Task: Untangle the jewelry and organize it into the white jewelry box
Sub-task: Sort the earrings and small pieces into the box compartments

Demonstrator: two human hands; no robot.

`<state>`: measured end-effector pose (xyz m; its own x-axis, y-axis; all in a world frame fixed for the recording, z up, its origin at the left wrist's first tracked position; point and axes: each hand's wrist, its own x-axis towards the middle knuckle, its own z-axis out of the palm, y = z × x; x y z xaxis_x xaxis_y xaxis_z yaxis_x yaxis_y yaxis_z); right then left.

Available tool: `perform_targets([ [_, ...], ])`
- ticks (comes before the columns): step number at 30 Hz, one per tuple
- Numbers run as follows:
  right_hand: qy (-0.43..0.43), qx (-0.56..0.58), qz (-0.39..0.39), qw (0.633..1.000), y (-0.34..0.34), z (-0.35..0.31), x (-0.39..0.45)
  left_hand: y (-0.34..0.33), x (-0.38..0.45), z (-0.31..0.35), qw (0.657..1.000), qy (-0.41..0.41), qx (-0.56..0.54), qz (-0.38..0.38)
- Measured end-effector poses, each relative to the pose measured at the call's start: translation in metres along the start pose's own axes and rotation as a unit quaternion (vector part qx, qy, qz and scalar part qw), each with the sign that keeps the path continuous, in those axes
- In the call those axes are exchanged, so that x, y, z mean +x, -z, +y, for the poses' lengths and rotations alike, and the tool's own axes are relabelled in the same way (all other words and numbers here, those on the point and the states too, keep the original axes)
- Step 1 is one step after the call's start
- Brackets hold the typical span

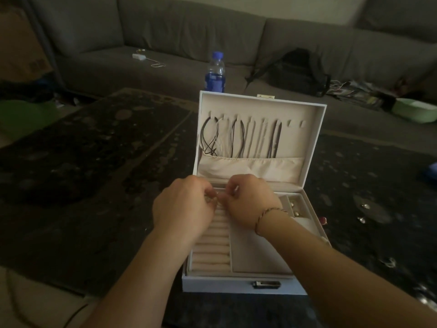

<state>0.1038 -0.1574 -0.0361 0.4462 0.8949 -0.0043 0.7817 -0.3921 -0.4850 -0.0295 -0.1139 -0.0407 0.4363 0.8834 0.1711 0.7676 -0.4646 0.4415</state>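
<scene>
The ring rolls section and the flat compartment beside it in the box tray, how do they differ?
The ring rolls section is ribbed with padded rolls; the flat compartment has a smooth floor. The ring rolls section is narrower and on the left; the flat compartment is wider, on the right. Both are beige, and their visible parts hold no jewelry.

the box point(238, 284) sat on the table point(94, 162), lid point(260, 138) upright behind the tray. necklaces point(236, 138) hung in the lid. a bottle point(215, 72) stood behind the box, before the sofa point(165, 31).
</scene>
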Motion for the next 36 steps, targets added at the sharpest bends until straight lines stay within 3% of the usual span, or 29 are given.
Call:
perform_targets([
  [7, -0.007, 0.102, -0.015, 0.995, 0.005, 0.008, 0.003, 0.000, 0.001, -0.002, 1.000, 0.003, 0.016, 0.010],
  [15, 0.052, 0.015, 0.007, 0.998, 0.001, 0.008, -0.008, 0.000, 0.005, -0.004, 1.000, 0.014, 0.011, -0.011],
  [25, 0.077, 0.035, -0.010, 0.996, 0.009, 0.006, -0.014, 0.000, 0.006, -0.006, 0.999, -0.009, -0.030, -0.015],
  [29, 0.071, 0.112, 0.082, 0.988, 0.066, 0.027, -0.036, 0.003, 0.002, 0.002, 0.992, -0.060, -0.111, 0.013],
  [33, 0.002, 0.089, 0.144, 0.986, 0.121, 0.080, -0.073, -0.004, -0.012, 0.025, 0.973, -0.158, -0.162, 0.041],
  [36, -0.082, 0.050, 0.129, 0.987, 0.119, 0.123, -0.096, -0.015, -0.016, 0.037, 0.970, -0.193, -0.145, 0.037],
])
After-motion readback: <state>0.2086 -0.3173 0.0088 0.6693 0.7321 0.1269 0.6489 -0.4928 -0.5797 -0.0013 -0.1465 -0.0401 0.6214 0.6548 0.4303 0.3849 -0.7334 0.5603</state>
